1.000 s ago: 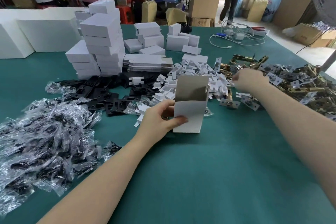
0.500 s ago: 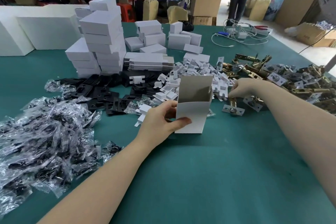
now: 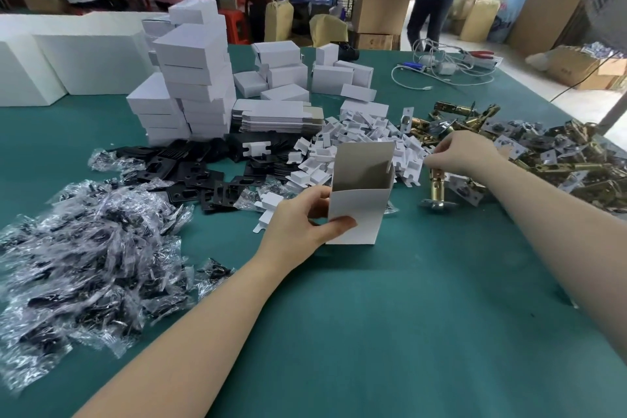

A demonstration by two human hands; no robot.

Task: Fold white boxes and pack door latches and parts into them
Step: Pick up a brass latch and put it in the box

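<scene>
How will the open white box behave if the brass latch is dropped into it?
The open white box looks like thin card, probably light; standing tall, it could tip without the left hand holding it. The brass latch, held by the right hand, looks heavier.

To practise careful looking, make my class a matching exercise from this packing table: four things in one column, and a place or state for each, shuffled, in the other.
Things
1. open white box
2. brass latch
3. clear plastic bags
4. closed white boxes

Places or states
A. heaped at the table's left
B. stacked at the back
C. upright, held by the left hand
D. hanging from the right hand

Pairs: 1-C, 2-D, 3-A, 4-B
</scene>
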